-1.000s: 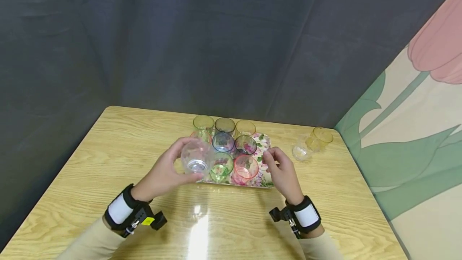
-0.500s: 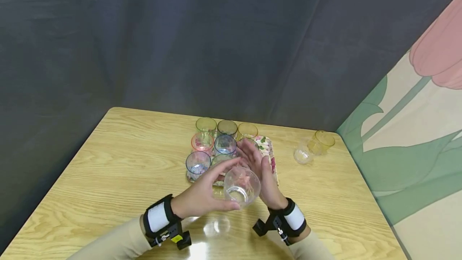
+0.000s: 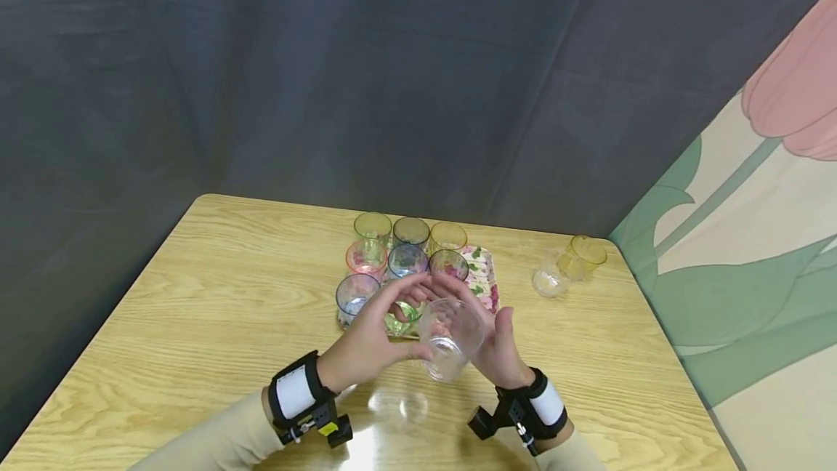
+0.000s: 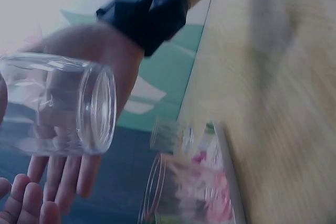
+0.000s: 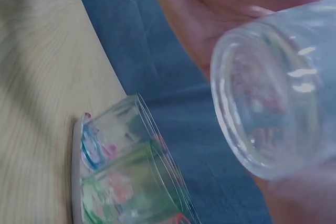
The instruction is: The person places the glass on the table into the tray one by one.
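Observation:
My left hand [image 3: 362,344] holds a clear glass [image 3: 451,336] above the table, in front of the tray, with its thumb on the near side. The right hand [image 3: 500,355] stands on the glass's other side, its fingers long and thumb up. In the left wrist view, the right palm [image 4: 100,45] shows behind the tilted glass [image 4: 58,106]. Behind the hands, a floral tray [image 3: 484,275] bears rows of tinted glasses, including a blue-rimmed glass [image 3: 357,296] and a green glass [image 3: 400,318]. A pink-rimmed glass [image 4: 186,187] on it is hidden by the hands in the head view.
At the table's back right stand another clear glass [image 3: 548,280] and a yellow glass [image 3: 588,253]. A dark curtain [image 3: 392,78] hangs along the back edge. On the right is a wall [image 3: 752,238] with painted flowers.
The left hand has carried the clear glass rightward and nearer from over the tray's left front. The right hand has come in from the tray's right side and opened out beside the glass.

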`<state>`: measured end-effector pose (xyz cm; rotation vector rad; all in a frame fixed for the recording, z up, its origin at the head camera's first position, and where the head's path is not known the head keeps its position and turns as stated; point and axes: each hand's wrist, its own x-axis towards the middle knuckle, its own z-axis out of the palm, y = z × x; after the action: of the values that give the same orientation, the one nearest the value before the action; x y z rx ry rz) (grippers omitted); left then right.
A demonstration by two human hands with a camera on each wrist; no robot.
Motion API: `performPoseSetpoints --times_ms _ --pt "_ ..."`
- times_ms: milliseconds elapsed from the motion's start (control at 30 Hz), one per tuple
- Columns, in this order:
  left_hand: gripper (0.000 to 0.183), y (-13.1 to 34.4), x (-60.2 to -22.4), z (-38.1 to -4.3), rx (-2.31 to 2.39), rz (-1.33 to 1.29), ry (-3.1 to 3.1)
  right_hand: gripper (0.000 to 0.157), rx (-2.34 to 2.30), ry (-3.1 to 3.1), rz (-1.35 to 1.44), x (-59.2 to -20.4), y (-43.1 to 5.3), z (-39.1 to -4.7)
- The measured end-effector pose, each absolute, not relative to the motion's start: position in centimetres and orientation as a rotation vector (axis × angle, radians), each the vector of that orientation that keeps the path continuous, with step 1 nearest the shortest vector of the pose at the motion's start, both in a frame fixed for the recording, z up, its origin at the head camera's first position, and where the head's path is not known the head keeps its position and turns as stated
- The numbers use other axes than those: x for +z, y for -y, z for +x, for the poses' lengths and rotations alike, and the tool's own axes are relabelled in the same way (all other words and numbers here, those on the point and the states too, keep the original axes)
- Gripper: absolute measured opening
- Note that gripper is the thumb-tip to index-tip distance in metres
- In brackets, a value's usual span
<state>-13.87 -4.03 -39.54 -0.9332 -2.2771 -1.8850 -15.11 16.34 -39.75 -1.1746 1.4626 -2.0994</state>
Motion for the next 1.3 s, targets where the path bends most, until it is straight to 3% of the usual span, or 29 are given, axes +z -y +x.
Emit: performPoseSetpoints --times_ms 167,500,700,900,1100,1300 --pt "0.081 4.8 -39.0 -14.3 -1.884 -0.781 2.312 0.076 -2.046 -1.478 -1.249 -39.8 -17.1 -14.7" --pt "0.072 5.6 -36.9 -14.0 -1.862 -0.813 2.336 0.073 -1.983 -1.671 -1.235 -40.6 -17.9 -14.7" --pt "0.042 6.8 -37.6 -15.1 -1.931 -0.751 2.244 0.075 -2.002 -1.814 -1.211 -40.5 -19.2 -14.7" --pt "0.023 9.1 -40.3 -17.4 -1.896 -0.343 2.138 0.074 -2.058 -1.905 -1.230 -39.9 -21.4 -14.9" --pt "0.030 11.5 -43.0 -18.6 -1.881 0.088 2.201 0.072 -2.104 -1.993 -1.150 -39.6 -23.9 -15.0" --pt "0.032 13.0 -46.3 -19.0 -1.766 0.226 2.472 0.076 -2.122 -2.019 -1.161 -39.7 -25.8 -15.2"
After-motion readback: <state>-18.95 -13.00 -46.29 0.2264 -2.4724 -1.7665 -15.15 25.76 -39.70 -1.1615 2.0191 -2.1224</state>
